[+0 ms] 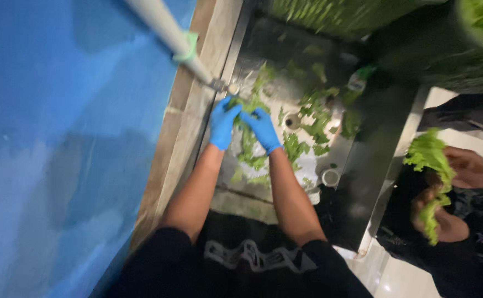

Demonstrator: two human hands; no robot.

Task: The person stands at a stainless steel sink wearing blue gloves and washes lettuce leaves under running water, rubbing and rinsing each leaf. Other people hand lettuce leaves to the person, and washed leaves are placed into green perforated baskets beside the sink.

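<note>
Item: a person in a dark top is leaning over a steel sink [263,41], both hands in blue gloves. The left hand [222,122] is closing its fingers around the upper end of a bunch of green leaves [248,138]; the right hand [262,128] is gripping the same bunch just beside it, the two hands touching or nearly so. The bunch is hanging down between the forearms over the sink basin, directly below the metal spout of a grey-white tap pipe [164,30] that is slanting in from the upper left, a pale green band wrapped around it. Loose leaf scraps [316,118] are lying scattered across the wet sink bottom, around the round drain [291,120]. A small round cap-like object [330,176] is sitting near the front right of the basin. A blue wall [59,138] is running along the left, edged by a tan ledge [183,121]. At the right, another person's bare hands [462,182] are holding a separate head of lettuce [432,176], well apart from the sink. More greens are piled at the top edge, too blurred to detail.
</note>
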